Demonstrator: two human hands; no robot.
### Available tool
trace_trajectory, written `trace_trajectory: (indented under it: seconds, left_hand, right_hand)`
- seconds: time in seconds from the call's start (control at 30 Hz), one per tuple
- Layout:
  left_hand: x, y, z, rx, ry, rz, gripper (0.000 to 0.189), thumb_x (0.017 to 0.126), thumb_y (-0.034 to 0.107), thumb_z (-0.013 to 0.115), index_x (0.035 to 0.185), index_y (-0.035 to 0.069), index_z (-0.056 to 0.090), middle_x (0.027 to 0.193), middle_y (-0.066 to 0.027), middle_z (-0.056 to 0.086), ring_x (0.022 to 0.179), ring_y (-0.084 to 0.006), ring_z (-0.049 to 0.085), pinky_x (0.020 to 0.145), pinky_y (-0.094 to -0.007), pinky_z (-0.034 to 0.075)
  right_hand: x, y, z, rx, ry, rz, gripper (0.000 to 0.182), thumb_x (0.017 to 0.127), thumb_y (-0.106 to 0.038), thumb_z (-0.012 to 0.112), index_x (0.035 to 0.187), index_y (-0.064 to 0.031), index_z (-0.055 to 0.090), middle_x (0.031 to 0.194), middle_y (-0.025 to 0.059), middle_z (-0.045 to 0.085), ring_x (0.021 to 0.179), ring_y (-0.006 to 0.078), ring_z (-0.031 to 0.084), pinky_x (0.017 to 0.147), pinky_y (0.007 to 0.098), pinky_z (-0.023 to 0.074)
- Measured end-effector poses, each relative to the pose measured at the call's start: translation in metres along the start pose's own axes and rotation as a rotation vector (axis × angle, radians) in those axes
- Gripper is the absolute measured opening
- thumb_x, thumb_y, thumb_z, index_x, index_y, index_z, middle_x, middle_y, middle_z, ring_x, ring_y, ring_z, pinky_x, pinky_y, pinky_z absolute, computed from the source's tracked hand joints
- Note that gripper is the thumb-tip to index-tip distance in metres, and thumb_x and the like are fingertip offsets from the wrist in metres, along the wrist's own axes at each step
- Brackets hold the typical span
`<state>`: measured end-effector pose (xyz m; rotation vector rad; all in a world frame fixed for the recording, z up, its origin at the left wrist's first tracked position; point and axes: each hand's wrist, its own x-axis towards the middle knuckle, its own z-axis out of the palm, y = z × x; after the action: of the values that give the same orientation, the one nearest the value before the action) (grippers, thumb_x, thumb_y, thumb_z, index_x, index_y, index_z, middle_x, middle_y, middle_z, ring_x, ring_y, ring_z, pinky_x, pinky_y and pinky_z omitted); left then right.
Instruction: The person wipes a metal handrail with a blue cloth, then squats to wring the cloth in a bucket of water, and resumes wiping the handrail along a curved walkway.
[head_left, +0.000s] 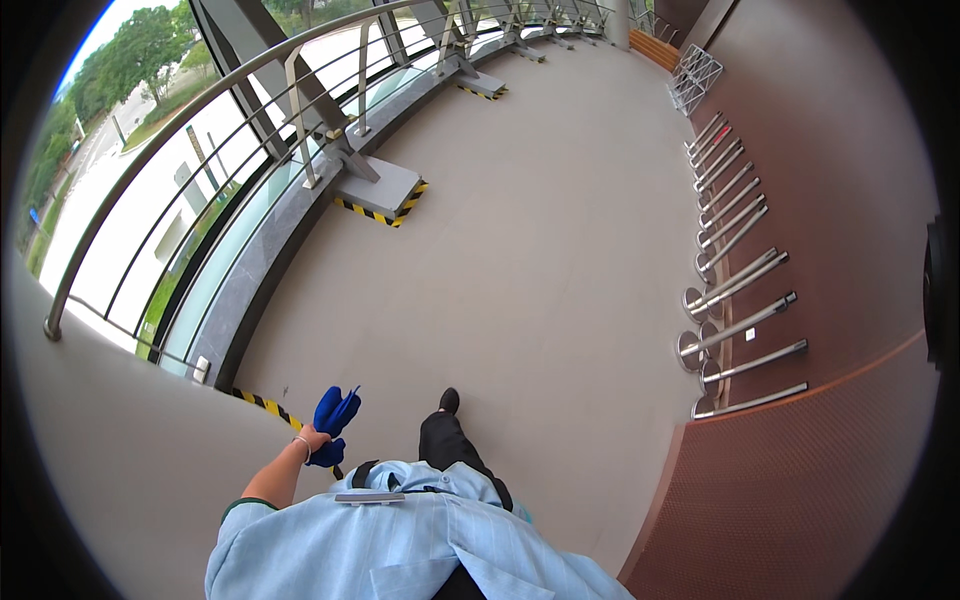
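Note:
In my left hand (313, 436) is a bunched dark blue cloth (335, 411), gripped near its middle so that folds stick out on both sides of my fist. A bracelet circles that wrist. The hand hangs out to the left of my body, above a strip of yellow-and-black hazard tape (266, 405) on the floor. My right hand is out of view. Before me stretches a smooth beige floor (510, 247), and one dark shoe (449, 400) of mine shows on it.
A metal railing (225, 82) curves along the windows on the left. Grey strut bases (386, 186) edged with hazard tape jut onto the floor. Several steel stanchion posts (739, 330) line the reddish-brown wall (832, 225) on the right. Farther off stands a folded metal lattice frame (696, 77).

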<state>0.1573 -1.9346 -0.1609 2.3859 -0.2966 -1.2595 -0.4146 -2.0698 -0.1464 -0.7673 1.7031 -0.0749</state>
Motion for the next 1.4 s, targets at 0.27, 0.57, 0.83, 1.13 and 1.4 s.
trace_trajectory:
  seconds: [0.27, 0.57, 0.83, 1.13, 1.4]
  left_hand:
    - [0.045, 0.073, -0.009, 0.255, 0.036, -0.193, 0.055, 0.059, 0.03, 0.076, 0.102, -0.002, 0.066, 0.097, -0.0166, 0.067, 0.087, -0.0274, 0.066, 0.08, -0.0343, 0.052]
    - [0.105, 0.143, 0.001, 0.101, -0.08, -0.14, 0.045, 0.064, 0.026, 0.074, 0.1, 0.0, 0.068, 0.096, -0.0138, 0.069, 0.086, -0.0241, 0.066, 0.076, -0.0341, 0.053]
    - [0.217, 0.256, -0.016, 0.169, -0.068, -0.171, 0.049, 0.064, 0.029, 0.075, 0.104, 0.001, 0.068, 0.098, -0.0154, 0.068, 0.089, -0.0252, 0.066, 0.081, -0.0341, 0.052]
    - [0.299, 0.443, -0.093, -0.139, -0.006, -0.151, 0.045, 0.064, 0.013, 0.069, 0.107, -0.001, 0.062, 0.092, -0.0132, 0.067, 0.08, -0.0236, 0.065, 0.076, -0.0338, 0.053]
    - [0.352, 0.549, -0.064, -0.181, 0.071, -0.208, 0.04, 0.067, 0.015, 0.067, 0.102, -0.003, 0.063, 0.089, -0.0116, 0.067, 0.079, -0.0221, 0.064, 0.073, -0.033, 0.053]
  right_hand:
    - [0.085, -0.142, -0.008, -0.136, -0.03, -0.043, 0.019, 0.083, -0.026, 0.059, 0.08, -0.007, 0.061, 0.074, 0.0083, 0.061, 0.061, 0.0186, 0.056, 0.05, 0.0349, 0.0407]
    - [0.164, -0.283, 0.0, -0.318, -0.063, -0.044, 0.018, 0.082, -0.025, 0.06, 0.079, -0.0075, 0.06, 0.073, 0.0073, 0.061, 0.06, 0.0178, 0.057, 0.049, 0.0343, 0.0407]
    - [0.281, -0.472, -0.012, -0.148, 0.104, -0.007, 0.023, 0.081, -0.03, 0.058, 0.078, -0.0067, 0.059, 0.065, 0.0061, 0.06, 0.056, 0.0185, 0.055, 0.047, 0.0348, 0.0412]
    - [0.391, -0.712, 0.001, -0.145, 0.167, -0.069, 0.023, 0.087, -0.033, 0.057, 0.09, -0.0095, 0.059, 0.069, 0.0017, 0.059, 0.061, 0.0121, 0.056, 0.048, 0.0313, 0.0376]
    - [0.522, -0.844, 0.039, -0.077, 0.102, -0.121, 0.025, 0.084, -0.026, 0.059, 0.092, -0.0037, 0.055, 0.071, 0.0041, 0.059, 0.063, 0.0138, 0.057, 0.054, 0.0304, 0.0431]
